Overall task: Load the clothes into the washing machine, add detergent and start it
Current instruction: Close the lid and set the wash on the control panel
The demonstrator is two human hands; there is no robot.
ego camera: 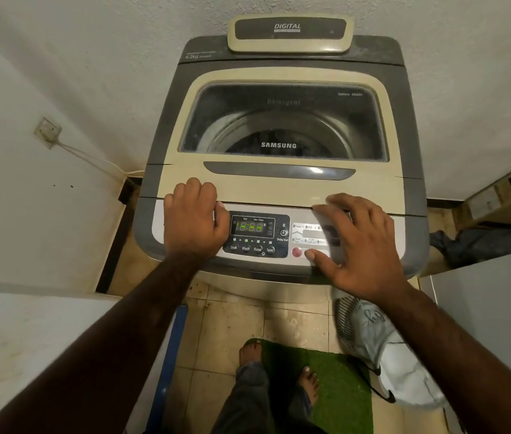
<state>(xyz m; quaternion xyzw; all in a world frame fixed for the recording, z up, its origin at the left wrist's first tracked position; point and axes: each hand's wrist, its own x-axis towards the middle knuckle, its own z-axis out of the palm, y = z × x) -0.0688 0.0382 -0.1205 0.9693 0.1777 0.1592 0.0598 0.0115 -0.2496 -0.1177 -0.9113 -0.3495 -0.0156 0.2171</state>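
Cream plastic and grey trim make up the top of the washing machine point(282, 186), which stands against the wall with its glass lid point(282, 120) shut; through the glass I make out the drum and something dark low inside, most likely the clothes, though I cannot say for sure. The green display point(249, 227) is lit.

The left hand point(193, 219) rests as a loose fist on the left of the control panel point(255, 234), holding nothing. The right hand point(359, 245) is spread open and flat over the right of the panel, also empty, its thumb tip just beside the red button point(297, 252).

What could go wrong: the spread fingers cover several course keys, so a stray press could change the programme. The thumb sits on the key beside the red one, and pressing the wrong one of the two might cut the power rather than start the cycle. The left fist leaning on the panel edge could also nudge a key. I see no detergent container, so I cannot tell whether any went in.

Counted: one machine, one lid, one display, four labelled keys beneath it (Soak, Wash, Rinse, Spin), one red button, two hands, two bare feet on one green mat point(335, 386), one pale bag point(382, 349) on the floor.
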